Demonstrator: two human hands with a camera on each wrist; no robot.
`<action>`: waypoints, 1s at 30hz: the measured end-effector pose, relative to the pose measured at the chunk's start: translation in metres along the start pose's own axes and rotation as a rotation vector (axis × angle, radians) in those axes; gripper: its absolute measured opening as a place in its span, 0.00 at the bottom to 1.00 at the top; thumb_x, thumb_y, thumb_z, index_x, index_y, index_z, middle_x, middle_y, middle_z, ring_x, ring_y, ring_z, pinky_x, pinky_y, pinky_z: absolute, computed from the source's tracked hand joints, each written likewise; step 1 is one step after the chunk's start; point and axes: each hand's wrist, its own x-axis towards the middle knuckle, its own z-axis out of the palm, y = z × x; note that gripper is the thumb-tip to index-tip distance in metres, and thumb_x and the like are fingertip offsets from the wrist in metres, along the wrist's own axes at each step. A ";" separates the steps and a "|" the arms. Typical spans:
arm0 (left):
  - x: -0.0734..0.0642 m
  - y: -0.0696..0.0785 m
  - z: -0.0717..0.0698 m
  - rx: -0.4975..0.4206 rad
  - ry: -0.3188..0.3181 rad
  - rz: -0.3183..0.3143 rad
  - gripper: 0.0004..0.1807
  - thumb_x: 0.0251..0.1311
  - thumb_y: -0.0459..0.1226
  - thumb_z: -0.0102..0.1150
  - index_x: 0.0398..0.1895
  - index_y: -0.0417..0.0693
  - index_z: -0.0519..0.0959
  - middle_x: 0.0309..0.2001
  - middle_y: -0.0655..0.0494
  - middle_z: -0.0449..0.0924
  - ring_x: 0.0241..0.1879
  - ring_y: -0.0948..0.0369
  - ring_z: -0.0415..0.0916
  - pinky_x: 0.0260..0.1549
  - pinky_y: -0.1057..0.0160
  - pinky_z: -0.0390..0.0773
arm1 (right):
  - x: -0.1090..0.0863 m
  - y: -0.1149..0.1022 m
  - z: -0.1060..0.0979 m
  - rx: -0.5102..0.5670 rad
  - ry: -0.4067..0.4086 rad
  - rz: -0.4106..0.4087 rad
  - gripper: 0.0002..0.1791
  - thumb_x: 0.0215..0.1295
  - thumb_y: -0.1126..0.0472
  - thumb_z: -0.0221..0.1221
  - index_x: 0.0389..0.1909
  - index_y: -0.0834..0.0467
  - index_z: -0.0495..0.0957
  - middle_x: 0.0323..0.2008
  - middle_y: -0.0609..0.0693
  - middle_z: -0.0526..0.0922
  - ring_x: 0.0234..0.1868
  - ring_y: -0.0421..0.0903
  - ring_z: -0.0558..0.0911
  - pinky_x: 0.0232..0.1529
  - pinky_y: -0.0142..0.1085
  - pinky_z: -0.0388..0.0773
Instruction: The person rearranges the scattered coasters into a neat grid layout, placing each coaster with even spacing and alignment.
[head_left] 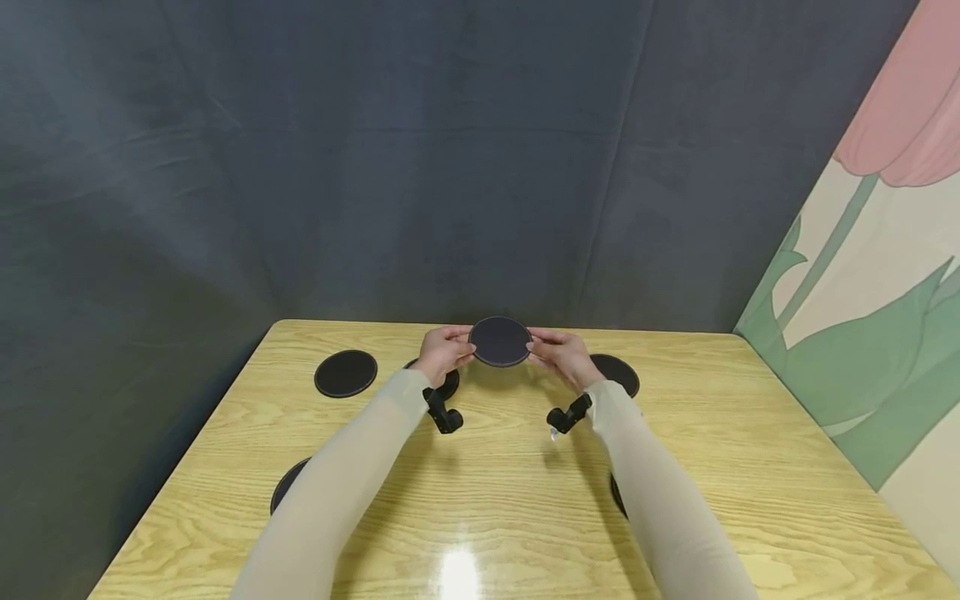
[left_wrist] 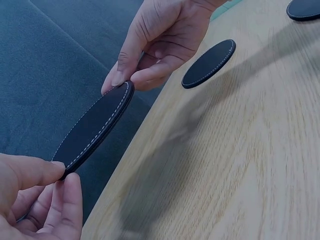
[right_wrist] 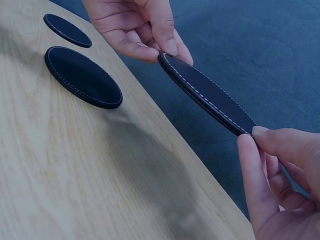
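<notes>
A round black coaster [head_left: 500, 342] (white-stitched) is pinched at 2 opposite edges by left hand [head_left: 444, 352] and right hand [head_left: 564, 358] above a wood-grain table [head_left: 510, 508].

I can read no text, label, brand, number or sign anywhere in my views.
</notes>
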 end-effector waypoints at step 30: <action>-0.014 -0.024 -0.017 0.123 0.035 -0.021 0.25 0.59 0.21 0.57 0.61 0.39 0.75 0.45 0.42 0.76 0.38 0.58 0.79 0.49 0.57 0.81 | 0.000 0.032 0.017 -0.053 0.035 0.049 0.26 0.66 0.76 0.54 0.66 0.69 0.67 0.46 0.53 0.75 0.35 0.36 0.84 0.40 0.27 0.83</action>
